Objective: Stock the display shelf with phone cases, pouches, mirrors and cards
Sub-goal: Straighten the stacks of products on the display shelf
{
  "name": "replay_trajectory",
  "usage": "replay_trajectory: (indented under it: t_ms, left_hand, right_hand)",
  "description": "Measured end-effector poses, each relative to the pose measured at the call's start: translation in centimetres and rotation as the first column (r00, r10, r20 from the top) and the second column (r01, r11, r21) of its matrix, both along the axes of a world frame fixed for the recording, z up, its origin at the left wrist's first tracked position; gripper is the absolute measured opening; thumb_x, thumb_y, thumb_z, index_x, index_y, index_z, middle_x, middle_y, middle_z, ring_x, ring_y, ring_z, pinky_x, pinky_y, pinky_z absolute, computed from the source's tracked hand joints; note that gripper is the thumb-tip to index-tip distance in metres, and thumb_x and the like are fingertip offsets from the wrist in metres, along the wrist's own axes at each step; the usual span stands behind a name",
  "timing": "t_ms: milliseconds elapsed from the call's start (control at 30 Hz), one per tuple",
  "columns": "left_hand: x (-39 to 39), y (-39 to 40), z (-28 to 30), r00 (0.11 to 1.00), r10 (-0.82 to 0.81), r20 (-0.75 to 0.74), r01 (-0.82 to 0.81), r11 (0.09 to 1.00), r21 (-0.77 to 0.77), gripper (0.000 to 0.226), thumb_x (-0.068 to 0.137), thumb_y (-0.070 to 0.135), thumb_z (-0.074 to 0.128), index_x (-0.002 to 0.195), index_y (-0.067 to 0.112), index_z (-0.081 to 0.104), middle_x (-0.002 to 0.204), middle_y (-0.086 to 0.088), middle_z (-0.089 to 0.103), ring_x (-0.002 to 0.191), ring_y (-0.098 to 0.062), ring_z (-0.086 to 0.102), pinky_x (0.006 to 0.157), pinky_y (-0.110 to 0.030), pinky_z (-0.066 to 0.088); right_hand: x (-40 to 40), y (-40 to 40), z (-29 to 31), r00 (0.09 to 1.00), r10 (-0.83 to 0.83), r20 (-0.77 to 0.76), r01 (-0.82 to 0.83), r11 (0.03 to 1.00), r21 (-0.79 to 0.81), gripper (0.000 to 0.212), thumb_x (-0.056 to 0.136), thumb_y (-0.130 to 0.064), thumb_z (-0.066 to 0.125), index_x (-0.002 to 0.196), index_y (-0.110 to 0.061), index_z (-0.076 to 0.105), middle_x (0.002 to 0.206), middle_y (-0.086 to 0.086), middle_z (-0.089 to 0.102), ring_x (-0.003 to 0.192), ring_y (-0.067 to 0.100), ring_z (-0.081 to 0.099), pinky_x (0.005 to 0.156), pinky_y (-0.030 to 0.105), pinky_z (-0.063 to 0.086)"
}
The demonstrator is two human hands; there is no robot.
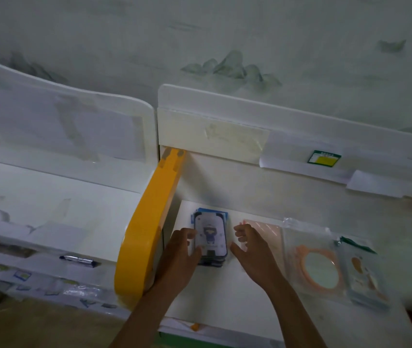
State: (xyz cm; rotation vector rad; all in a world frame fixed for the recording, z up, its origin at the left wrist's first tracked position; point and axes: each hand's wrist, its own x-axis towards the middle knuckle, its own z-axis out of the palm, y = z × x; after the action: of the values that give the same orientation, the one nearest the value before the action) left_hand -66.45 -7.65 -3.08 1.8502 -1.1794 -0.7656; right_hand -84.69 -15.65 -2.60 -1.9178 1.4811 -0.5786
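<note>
2 bare hands reach onto a white shelf [237, 292]. Left hand [182, 257] grips a stack of phone cases [211, 238] by its left edge; right hand [250, 247] hovers beside it, fingers loosely curled, holding nothing.

Pen [79, 260] on left shelf [56, 209].
</note>
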Motion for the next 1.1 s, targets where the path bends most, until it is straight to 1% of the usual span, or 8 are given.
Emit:
replay_trajectory:
  t_ms: [133, 233, 300, 467, 567, 767, 933, 1100]
  left_hand:
    - [0.1, -1.8, -0.4, 0.998, 0.059, -0.011, -0.058, 0.993, 0.100, 0.041, 0.093, 0.028, 0.063, 0.131, 0.018, 0.048, 0.125, -0.002, 0.056, 0.098, -0.009, 0.055, 0.058, -0.010, 0.044]
    - [0.2, -3.0, -0.9, 0.994, 0.078, -0.078, -0.063, 0.981, 0.185, 0.043, 0.095, 0.024, 0.058, 0.135, 0.015, 0.046, 0.128, -0.005, 0.057, 0.100, -0.014, 0.058, 0.065, -0.016, 0.050]
    - [0.2, -3.6, -1.3, 0.992, 0.062, -0.107, -0.035, 0.972, 0.233, 0.046, 0.096, 0.024, 0.057, 0.139, 0.014, 0.044, 0.130, -0.007, 0.059, 0.105, -0.016, 0.060, 0.066, -0.015, 0.050]
    - [0.2, -4.8, -2.1, 0.971, 0.133, -0.198, -0.077, 0.960, 0.267, 0.049, 0.092, 0.013, 0.062, 0.139, 0.012, 0.047, 0.130, -0.008, 0.061, 0.112, -0.024, 0.062, 0.074, -0.025, 0.056]
    - [0.3, -5.0, -2.0, 0.938, 0.190, -0.289, -0.104, 0.951, 0.290, 0.048, 0.086, 0.002, 0.065, 0.133, 0.009, 0.053, 0.121, -0.010, 0.066, 0.104, -0.027, 0.066, 0.066, -0.028, 0.056]
    - [0.5, -4.4, -2.0, 0.906, 0.211, -0.367, -0.117, 0.958, 0.264, 0.056, 0.081, -0.009, 0.066, 0.134, 0.006, 0.051, 0.120, -0.015, 0.066, 0.099, -0.028, 0.066, 0.056, -0.021, 0.052]
    - [0.9, -4.2, -1.5, 0.916, 0.136, -0.376, -0.076, 0.983, 0.170, 0.065, 0.065, 0.012, 0.074, 0.127, 0.006, 0.059, 0.118, -0.014, 0.069, 0.102, -0.027, 0.068, 0.080, -0.038, 0.060]
    - [-0.2, -4.1, -0.7, 0.945, 0.084, -0.316, -0.069, 0.996, 0.058, 0.058, 0.079, -0.009, 0.069, 0.123, 0.024, 0.051, 0.108, 0.011, 0.060, 0.093, -0.002, 0.061, 0.066, -0.011, 0.052]
  right_hand:
    - [0.4, -1.4, -1.3, 0.999, 0.016, 0.048, -0.022, 0.992, 0.124, 0.035, 0.089, -0.027, 0.070, 0.120, -0.023, 0.056, 0.111, -0.008, 0.059, 0.103, 0.011, 0.060, 0.082, 0.012, 0.044]
    - [0.9, -2.5, -2.3, 0.977, -0.016, 0.210, -0.034, 0.971, 0.235, 0.021, 0.084, -0.032, 0.075, 0.101, -0.028, 0.063, 0.092, 0.002, 0.067, 0.092, 0.022, 0.069, 0.066, 0.013, 0.051]
    - [1.4, -2.8, -2.4, 0.968, -0.046, 0.247, -0.038, 0.945, 0.326, 0.020, 0.091, -0.024, 0.068, 0.109, -0.017, 0.061, 0.097, 0.012, 0.069, 0.086, 0.021, 0.069, 0.061, 0.013, 0.051]
    - [1.1, -4.7, -2.6, 0.969, -0.105, 0.222, -0.037, 0.833, 0.553, 0.033, 0.095, -0.021, 0.062, 0.125, -0.012, 0.055, 0.104, 0.007, 0.063, 0.092, 0.018, 0.060, 0.079, 0.026, 0.051]
    - [1.2, -6.2, -2.8, 0.940, -0.210, 0.268, -0.040, 0.713, 0.700, 0.013, 0.093, -0.015, 0.063, 0.097, -0.003, 0.065, 0.100, 0.020, 0.068, 0.088, 0.030, 0.065, 0.090, 0.042, 0.054]
    - [2.3, -4.9, -2.7, 0.923, -0.220, 0.316, -0.002, 0.818, 0.576, 0.036, 0.084, -0.030, 0.071, 0.111, -0.007, 0.065, 0.105, 0.012, 0.072, 0.097, 0.030, 0.070, 0.085, 0.043, 0.058]
    - [1.6, -4.4, -1.8, 0.887, -0.128, 0.443, -0.144, 0.837, 0.529, 0.021, 0.086, -0.019, 0.069, 0.106, -0.012, 0.069, 0.094, 0.010, 0.076, 0.087, 0.028, 0.074, 0.086, 0.052, 0.058]
    - [1.1, -4.4, -0.5, 0.886, -0.011, 0.464, -0.150, 0.940, 0.307, 0.044, 0.084, -0.003, 0.071, 0.119, -0.025, 0.056, 0.111, -0.002, 0.068, 0.102, 0.015, 0.067, 0.091, 0.037, 0.055]
